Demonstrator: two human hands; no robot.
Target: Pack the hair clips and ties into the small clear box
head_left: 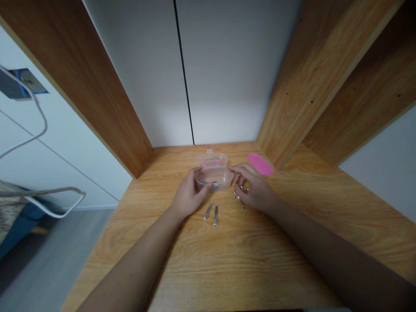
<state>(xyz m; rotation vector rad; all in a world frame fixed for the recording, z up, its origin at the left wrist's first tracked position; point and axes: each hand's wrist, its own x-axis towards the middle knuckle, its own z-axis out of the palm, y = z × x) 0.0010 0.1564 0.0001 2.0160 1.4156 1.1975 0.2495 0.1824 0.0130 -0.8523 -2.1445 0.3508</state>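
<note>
A clear plastic case (216, 177) lies open on the wooden surface, its lid (211, 159) folded back with pink parts on it. My left hand (189, 195) grips the left end of the case, thumb at the front wall and fingers at the rim. The fingers of my right hand (253, 186) are curled beside the case's right end, with the index finger reaching to its rim. Gold-coloured metal clips (239, 199) show at and under the right fingertips; whether they are held is unclear. Two silver clips (208, 211) (216, 216) lie in front of the case. Something small and dark is inside it.
A pink oval piece (260, 164) lies behind my right hand, near a wooden post (292, 99). Pale panels (221, 78) stand at the back, and another wooden upright (81, 86) at the left. White cables (43, 117) hang at the far left.
</note>
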